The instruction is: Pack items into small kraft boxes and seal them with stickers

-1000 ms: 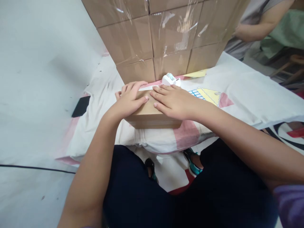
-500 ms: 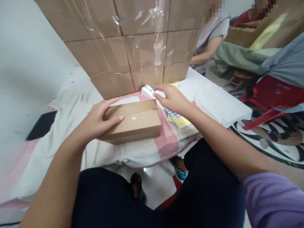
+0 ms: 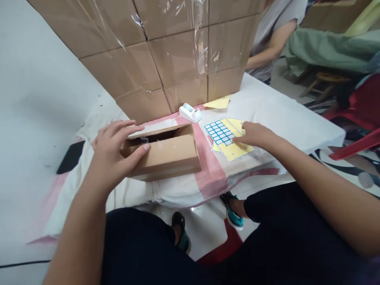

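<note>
A small cardboard box (image 3: pixel 166 156) sits near the table's front edge, its top parted by a long gap. Through the gap a dark interior shows, with a small greyish bit near the left end; the rest of the inside is hidden. My left hand (image 3: pixel 114 148) is at the box's left end, thumb on the front flap and fingers spread over the opening. To the right lies a loose pile of yellow cards (image 3: pixel 239 150) with a blue-lined grid sheet (image 3: pixel 219 132) on it. My right hand (image 3: pixel 257 134) touches the pile, thumb and forefinger apart.
Behind the box stands a white tape dispenser (image 3: pixel 190 113), with a yellow sheet (image 3: pixel 219 103) beside it. A tall wrapped stack of cartons (image 3: pixel 181 59) rises at the back. A black flat object (image 3: pixel 70 157) lies left. A person's arm (image 3: pixel 264 55) shows beyond the stack.
My right hand has left the tape dispenser and moved right to the yellow cards. The box top, closed before, now gapes. My left fingers have lifted from the box's back edge. The view has shifted.
</note>
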Tool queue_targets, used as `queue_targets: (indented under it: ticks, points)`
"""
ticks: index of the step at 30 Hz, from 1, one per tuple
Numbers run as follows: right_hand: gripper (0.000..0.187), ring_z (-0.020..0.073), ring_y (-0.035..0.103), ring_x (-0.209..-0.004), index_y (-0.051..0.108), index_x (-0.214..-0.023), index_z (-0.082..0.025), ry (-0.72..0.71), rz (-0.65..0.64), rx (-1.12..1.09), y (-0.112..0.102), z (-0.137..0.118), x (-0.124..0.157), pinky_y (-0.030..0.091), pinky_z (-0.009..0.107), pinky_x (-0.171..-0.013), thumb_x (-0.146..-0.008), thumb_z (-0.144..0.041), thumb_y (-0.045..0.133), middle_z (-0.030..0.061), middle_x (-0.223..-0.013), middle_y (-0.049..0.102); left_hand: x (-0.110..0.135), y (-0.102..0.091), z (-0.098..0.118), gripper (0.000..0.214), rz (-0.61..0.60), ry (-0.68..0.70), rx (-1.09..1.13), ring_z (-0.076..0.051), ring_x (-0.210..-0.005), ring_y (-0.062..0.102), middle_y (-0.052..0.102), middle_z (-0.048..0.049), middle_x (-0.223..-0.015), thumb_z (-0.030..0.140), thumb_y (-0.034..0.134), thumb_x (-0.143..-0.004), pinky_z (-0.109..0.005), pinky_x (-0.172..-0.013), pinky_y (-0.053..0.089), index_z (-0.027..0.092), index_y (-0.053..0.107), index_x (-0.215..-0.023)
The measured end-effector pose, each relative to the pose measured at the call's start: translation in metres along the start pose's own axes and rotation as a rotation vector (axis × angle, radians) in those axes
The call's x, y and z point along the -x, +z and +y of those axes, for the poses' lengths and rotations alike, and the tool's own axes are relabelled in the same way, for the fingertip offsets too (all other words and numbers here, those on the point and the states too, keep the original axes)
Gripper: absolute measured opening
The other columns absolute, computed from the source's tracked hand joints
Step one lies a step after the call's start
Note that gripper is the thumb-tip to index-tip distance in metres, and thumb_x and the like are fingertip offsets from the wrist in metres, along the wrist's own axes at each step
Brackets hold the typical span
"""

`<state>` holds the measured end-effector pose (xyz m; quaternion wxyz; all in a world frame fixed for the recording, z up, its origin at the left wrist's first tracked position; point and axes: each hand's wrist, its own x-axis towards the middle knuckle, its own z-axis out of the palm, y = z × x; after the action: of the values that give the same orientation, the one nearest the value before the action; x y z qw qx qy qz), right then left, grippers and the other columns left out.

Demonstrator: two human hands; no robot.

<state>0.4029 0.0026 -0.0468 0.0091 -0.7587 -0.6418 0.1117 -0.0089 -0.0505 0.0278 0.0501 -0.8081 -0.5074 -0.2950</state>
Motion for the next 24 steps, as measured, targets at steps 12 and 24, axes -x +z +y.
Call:
queue_targets:
  ticks: [12,24]
  points:
    - [0.05,0.0323,0.055,-0.127,0.055,-0.144,-0.023,-1.032,0.41,-0.435,-0.034,-0.103,0.038,0.042,0.053,-0.107,-0.094,-0.025,0.051,0.0095,-0.14,0.063,0.002,-0.01,0.014,0.011,0.029,-0.108,0.027,-0.029,-0.133,0.052,0.063,-0.0042,-0.136,0.036,0.059,-0.09,-0.055,-0.115,0.036,0.026,0.062,-0.086]
    - [0.051,0.0277,0.058,-0.129,0.069,-0.133,-0.023,-1.175,0.326,-0.49,-0.022,-0.116,0.046,0.049,0.049,-0.106,-0.088,-0.01,0.047,0.0118,-0.131,0.066,0.004,-0.011,0.008,0.021,-0.046,-0.217,0.213,-0.026,-0.135,0.05,0.062,-0.0044,-0.138,0.042,0.056,-0.094,-0.045,-0.102,0.051,0.025,0.066,-0.085]
